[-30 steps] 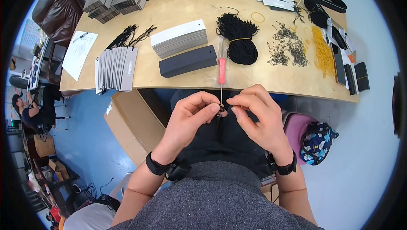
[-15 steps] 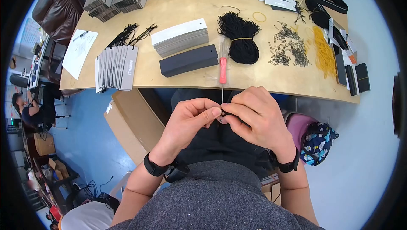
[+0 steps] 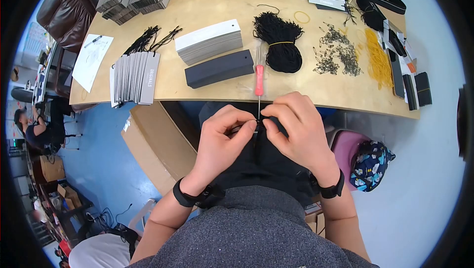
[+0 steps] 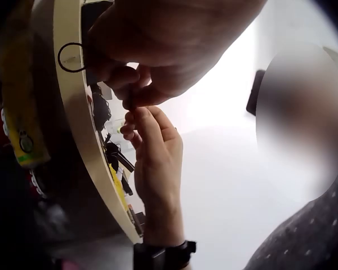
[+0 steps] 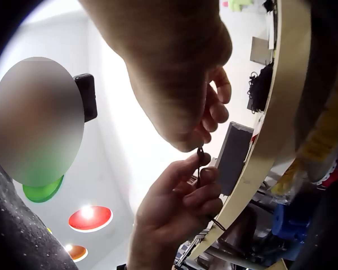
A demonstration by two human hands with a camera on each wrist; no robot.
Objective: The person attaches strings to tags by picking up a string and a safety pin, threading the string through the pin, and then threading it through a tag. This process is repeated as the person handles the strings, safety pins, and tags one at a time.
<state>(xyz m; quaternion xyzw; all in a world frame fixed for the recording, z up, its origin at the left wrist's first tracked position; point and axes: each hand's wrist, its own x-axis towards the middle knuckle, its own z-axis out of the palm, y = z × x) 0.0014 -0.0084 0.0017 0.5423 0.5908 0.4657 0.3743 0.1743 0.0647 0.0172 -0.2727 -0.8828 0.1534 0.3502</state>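
My left hand (image 3: 224,137) pinches a thin black cord between thumb and forefinger; a loop of the cord (image 4: 72,57) sticks out beyond the hand in the left wrist view. Facing it, the right hand (image 3: 296,127) has its thumb and forefinger curled at the cord's small upper end (image 5: 200,151). Both hands are over the lap, just off the table's front edge. Between them points the thin metal shaft of a red-handled tool (image 3: 259,80), which lies under clear film on the table and reaches past the edge to the fingertips.
On the table (image 3: 197,1) are a bundle of black cords (image 3: 282,43), loose safety pins (image 3: 338,53), yellow rubber bands (image 3: 377,63), white tag stack (image 3: 210,41), dark tag stack (image 3: 219,69) and corded tags (image 3: 136,78). An open cardboard box (image 3: 155,149) stands below left.
My right hand came in to meet the left fingertips half a second ago, and now its fingers have drawn slightly up and apart from them. The left hand has risen slightly. The tabletop things stay put.
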